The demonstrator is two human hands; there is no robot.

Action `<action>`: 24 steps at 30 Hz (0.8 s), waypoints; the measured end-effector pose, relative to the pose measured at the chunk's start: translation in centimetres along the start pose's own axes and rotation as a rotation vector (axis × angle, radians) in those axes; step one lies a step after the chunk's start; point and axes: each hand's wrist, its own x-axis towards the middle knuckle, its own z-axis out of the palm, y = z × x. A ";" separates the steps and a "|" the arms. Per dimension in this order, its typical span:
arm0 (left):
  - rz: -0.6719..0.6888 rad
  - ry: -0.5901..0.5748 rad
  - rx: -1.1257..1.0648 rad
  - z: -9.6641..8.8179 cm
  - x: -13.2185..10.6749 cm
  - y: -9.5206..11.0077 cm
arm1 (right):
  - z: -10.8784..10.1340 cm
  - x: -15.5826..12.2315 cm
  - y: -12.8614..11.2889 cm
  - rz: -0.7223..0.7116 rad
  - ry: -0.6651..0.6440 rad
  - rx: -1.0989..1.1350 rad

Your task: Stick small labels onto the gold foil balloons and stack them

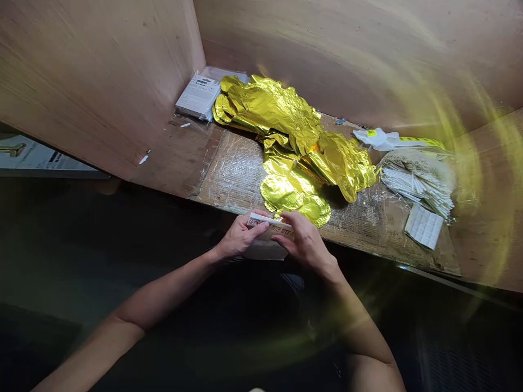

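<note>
My left hand (242,235) and my right hand (304,242) both grip a flat white packet (267,235) with a printed strip along its upper edge, held just over the front edge of the wooden shelf (241,174). Its lower part hangs below my fingers, and my fingers hide much of it. Right beyond my hands lies a heap of crumpled gold foil balloons (286,141), its nearest round piece almost at my right fingers.
A stack of white printed packets (199,97) stands in the back-left corner between plywood walls. On the right lie a white plastic bag (379,139), a bundle of white sticks (417,182) and a sheet of small labels (424,226). Clear tape covers the worn shelf top.
</note>
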 end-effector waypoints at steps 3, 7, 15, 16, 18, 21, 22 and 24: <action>0.006 0.003 -0.004 0.6 -0.4 -0.4 | 0.2 0.1 -0.7 0.019 0.000 -0.252; 0.015 -0.048 0.082 0.5 -0.5 0.2 | 0.1 0.0 -0.9 -0.014 -0.095 -0.251; 0.081 -0.245 0.218 -0.9 -0.1 2.0 | -1.1 -0.2 0.1 0.010 -0.359 0.017; 0.074 -0.239 0.209 -0.9 -0.1 2.0 | -1.3 -0.2 0.3 0.020 -0.368 0.088; 0.054 -0.212 0.198 -0.9 -0.3 2.0 | -1.7 -0.2 0.5 0.062 -0.355 0.275; 0.029 -0.162 0.197 -0.9 -0.5 2.0 | -2.1 -0.1 0.5 0.167 -0.271 0.512; 0.024 -0.150 0.191 -0.9 -0.5 1.9 | -2.1 -0.2 0.4 0.198 -0.238 0.546; 0.014 -0.130 0.176 -1.0 -0.5 1.7 | -1.9 -0.3 0.3 0.230 -0.184 0.567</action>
